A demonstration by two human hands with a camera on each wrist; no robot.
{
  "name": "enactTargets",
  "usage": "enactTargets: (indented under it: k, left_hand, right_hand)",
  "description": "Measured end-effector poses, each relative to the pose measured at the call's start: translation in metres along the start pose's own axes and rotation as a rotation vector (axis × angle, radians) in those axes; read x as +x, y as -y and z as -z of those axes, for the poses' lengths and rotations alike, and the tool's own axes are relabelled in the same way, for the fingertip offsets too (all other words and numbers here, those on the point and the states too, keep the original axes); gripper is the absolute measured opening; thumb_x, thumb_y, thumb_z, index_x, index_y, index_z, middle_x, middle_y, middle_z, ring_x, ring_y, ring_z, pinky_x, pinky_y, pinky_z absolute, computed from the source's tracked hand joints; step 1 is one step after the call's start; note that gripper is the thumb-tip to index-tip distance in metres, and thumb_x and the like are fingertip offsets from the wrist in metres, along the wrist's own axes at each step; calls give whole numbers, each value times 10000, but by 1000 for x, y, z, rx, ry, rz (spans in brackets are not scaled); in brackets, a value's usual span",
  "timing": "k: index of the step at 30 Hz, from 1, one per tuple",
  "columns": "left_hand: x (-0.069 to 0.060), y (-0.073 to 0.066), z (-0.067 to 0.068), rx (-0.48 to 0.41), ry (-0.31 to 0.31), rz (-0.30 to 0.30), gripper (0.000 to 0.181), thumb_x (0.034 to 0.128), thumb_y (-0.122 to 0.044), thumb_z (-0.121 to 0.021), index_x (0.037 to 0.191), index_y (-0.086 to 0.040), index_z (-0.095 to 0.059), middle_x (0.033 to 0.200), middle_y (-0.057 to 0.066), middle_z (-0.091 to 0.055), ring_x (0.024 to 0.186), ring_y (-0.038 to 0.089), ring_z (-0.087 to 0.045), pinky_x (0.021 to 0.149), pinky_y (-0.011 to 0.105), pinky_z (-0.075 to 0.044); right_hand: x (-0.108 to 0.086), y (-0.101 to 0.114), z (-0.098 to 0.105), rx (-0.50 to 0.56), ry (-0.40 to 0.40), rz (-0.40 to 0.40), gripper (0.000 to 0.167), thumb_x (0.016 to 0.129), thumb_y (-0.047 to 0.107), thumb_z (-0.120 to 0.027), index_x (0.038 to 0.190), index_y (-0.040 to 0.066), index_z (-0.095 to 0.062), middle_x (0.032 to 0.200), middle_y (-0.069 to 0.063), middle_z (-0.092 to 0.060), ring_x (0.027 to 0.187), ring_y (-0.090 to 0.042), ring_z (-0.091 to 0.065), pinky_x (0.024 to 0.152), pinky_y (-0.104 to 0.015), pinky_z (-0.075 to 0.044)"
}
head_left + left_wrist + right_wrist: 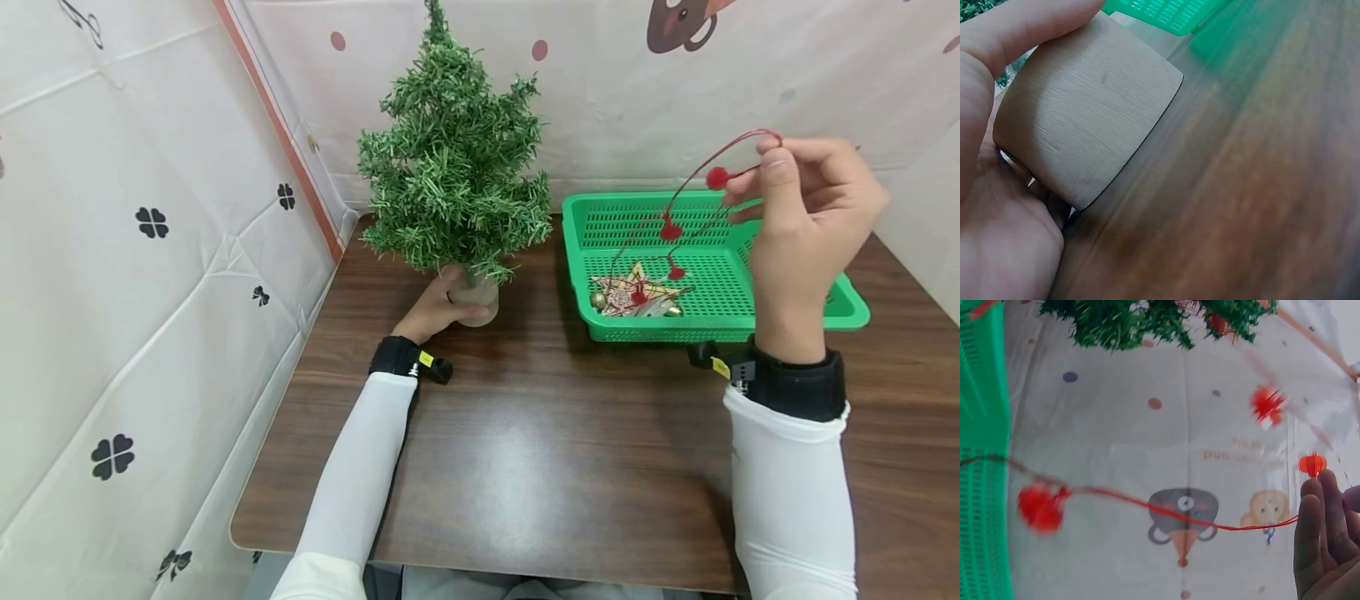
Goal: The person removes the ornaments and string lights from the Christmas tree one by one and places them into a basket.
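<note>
A small artificial Christmas tree (457, 158) stands upright at the back left of the table. My left hand (437, 310) grips its pale wooden base (482, 297), thumb across one side; the wood grain shows close up in the left wrist view. Over the basket, my right hand (813, 204) is raised and pinches a red string garland (670, 230) between thumb and fingertips. Small red ornaments hang along the cord, and one lantern-shaped piece (1312, 464) sits by the fingertips in the right wrist view. The garland's lower end dangles into the basket.
A green plastic basket (750, 333) stands at the back right. Inside lie a gold-edged star (637, 279), a gold ball (597, 300) and other small decorations. The brown wooden table (555, 467) spreads in front, with white printed sheeting (615, 108) behind and at the left.
</note>
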State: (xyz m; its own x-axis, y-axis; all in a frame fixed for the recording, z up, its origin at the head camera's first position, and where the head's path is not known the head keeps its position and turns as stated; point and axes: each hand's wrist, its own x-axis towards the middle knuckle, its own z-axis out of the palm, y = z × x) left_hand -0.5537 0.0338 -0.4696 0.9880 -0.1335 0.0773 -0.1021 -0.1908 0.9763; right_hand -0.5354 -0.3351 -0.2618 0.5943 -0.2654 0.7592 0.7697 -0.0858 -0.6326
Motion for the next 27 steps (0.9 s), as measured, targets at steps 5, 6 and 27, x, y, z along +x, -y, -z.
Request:
enactTargets:
  k: [5,6,27]
  left_hand:
    - [-5,-12,-1,15,8,23,748,872,-33,-789,1518,-112,-420,1485,176,-453,1352,343,-460,1157,507,-364]
    - [-6,-15,-1,18,9,25,745,872,-38,-790,1516,-108,-423,1481,182,-453,1348,346,-463,1154,506,-368]
    - [0,3,2,39,-13,8,795,870,-69,-808,1543,-191,-404,1519,110,-442,1386,299,-452,1175,498,-356]
  right_hand:
    - [5,-16,6,-34,-19,-52,155,971,109,-669,981,-6,-773,767,-13,-762,651,-93,-696,588,-145,-531]
    - [6,-21,7,-45,4,-58,163,976,115,-666,988,-6,-774,764,12,-757,649,-83,-688,579,-143,-525]
    - [2,-77,22,-693,898,-239,346,1046,336,-567,1156,56,-737,976,-192,-728,806,-169,-594,662,-355,-435]
